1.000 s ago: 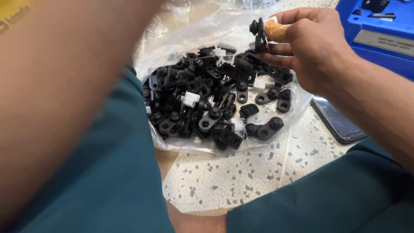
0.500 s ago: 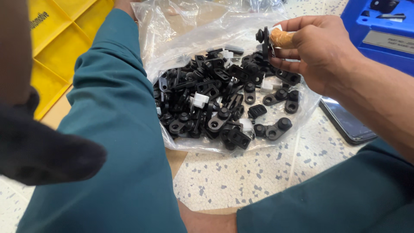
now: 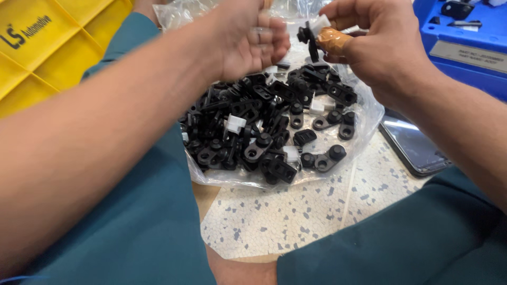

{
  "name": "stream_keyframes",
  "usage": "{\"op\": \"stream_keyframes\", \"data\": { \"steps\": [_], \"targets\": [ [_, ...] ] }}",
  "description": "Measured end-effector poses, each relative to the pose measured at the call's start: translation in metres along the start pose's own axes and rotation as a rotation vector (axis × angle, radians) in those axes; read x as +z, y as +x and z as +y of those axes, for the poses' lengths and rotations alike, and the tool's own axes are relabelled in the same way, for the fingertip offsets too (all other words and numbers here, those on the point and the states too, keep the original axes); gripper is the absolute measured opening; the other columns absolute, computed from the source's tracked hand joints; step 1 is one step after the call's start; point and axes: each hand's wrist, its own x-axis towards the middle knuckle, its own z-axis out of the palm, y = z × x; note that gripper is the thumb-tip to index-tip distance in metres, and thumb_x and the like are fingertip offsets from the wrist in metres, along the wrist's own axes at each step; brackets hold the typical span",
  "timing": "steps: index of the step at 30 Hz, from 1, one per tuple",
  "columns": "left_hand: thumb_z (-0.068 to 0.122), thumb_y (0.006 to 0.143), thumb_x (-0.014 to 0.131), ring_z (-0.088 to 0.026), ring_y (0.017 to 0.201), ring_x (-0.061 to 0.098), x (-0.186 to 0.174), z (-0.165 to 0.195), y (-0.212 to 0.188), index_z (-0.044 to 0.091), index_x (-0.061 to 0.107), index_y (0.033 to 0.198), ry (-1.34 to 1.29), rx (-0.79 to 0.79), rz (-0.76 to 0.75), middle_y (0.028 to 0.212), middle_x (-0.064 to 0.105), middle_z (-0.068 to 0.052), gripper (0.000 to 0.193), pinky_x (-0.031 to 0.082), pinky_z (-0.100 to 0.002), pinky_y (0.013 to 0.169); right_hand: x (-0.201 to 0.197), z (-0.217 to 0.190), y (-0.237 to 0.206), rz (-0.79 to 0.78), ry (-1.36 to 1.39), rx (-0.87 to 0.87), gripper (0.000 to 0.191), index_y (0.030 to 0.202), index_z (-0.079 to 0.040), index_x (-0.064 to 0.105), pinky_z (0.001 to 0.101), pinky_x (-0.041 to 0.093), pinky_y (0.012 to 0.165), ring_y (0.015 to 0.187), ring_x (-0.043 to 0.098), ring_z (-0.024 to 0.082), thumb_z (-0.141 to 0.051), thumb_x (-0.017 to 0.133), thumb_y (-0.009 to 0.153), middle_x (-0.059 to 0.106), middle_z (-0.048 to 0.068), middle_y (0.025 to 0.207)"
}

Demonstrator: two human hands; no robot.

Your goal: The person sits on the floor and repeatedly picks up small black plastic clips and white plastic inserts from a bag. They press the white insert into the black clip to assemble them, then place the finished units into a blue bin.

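Nearest the camera, teal trouser legs (image 3: 132, 232) filled the lower frame, with a strip of speckled floor (image 3: 274, 216) between them. On that floor lay an open clear plastic bag (image 3: 364, 124) heaped with small black plastic clips (image 3: 253, 126) and a few white clips (image 3: 235, 124). The heap sat right at the bag's loose mouth, so a knee or forearm brushing it could have scattered clips across the floor, where the speckles would have made them hard to find.

At right centre a dark phone (image 3: 414, 145) lay flat just beside the bag; a dropped part or a shifting leg could have struck its glass.

Higher, in the upper middle, the left hand (image 3: 248, 39) was curled, palm towards the camera; its blur left it unclear whether it held anything. The right hand (image 3: 380, 47), upper right, pinched a black clip (image 3: 308, 38) with a white piece at its top between its fingertips, one of them wrapped in tan tape (image 3: 331, 39). The pinch looked slight, so the clip could have slipped back into the heap.

Farthest off, a yellow crate (image 3: 47, 53) at upper left and a blue bin (image 3: 465, 42) at upper right were cut by the frame, their contents mostly hidden.
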Motion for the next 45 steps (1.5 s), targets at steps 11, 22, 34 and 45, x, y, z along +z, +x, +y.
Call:
{"op": "stream_keyframes", "data": {
  "steps": [11,22,34,45],
  "targets": [
    [0.005,0.103,0.054,-0.028,0.102,0.071,0.028,-0.036,-0.001,-0.016,0.052,0.121,-0.699,-0.309,-0.094,0.114,0.061,-0.024,0.028,0.065,-0.03,0.092,-0.009,0.002,0.0,-0.088,0.037,-0.13,0.027,0.12,-0.001,0.069,0.0294,0.061,0.09,0.103,0.072,0.015,-0.009,0.072,0.095,0.073,0.007,0.111],
    [-0.006,0.099,0.046,-0.03,0.11,0.068,0.05,-0.046,0.003,-0.017,0.051,0.124,-0.636,-0.09,-0.087,0.125,0.054,-0.027,0.028,0.065,-0.038,0.099,-0.01,0.014,0.009,-0.022,0.465,0.387,0.022,0.121,-0.003,0.066,0.0262,0.058,0.086,0.091,0.065,0.012,-0.012,0.065,0.101,0.068,0.008,0.109],
    [0.002,0.1,0.048,-0.023,0.1,0.074,0.049,-0.031,-0.008,-0.01,0.06,0.119,-0.291,0.117,-0.133,0.113,0.066,-0.018,0.025,0.068,-0.031,0.092,-0.015,0.01,0.01,-0.081,0.519,0.347,0.018,0.117,-0.007,0.07,0.0232,0.057,0.077,0.084,0.063,0.009,-0.01,0.066,0.1,0.069,0.004,0.103],
    [0.002,0.094,0.06,-0.026,0.093,0.075,0.065,-0.032,0.006,-0.01,0.064,0.115,-0.287,0.103,0.04,0.111,0.066,-0.02,0.025,0.072,-0.033,0.08,-0.013,0.008,0.008,0.037,0.328,0.252,0.019,0.116,-0.002,0.071,0.0257,0.059,0.074,0.093,0.071,0.016,0.0,0.063,0.099,0.073,0.011,0.111]
  ]
}}
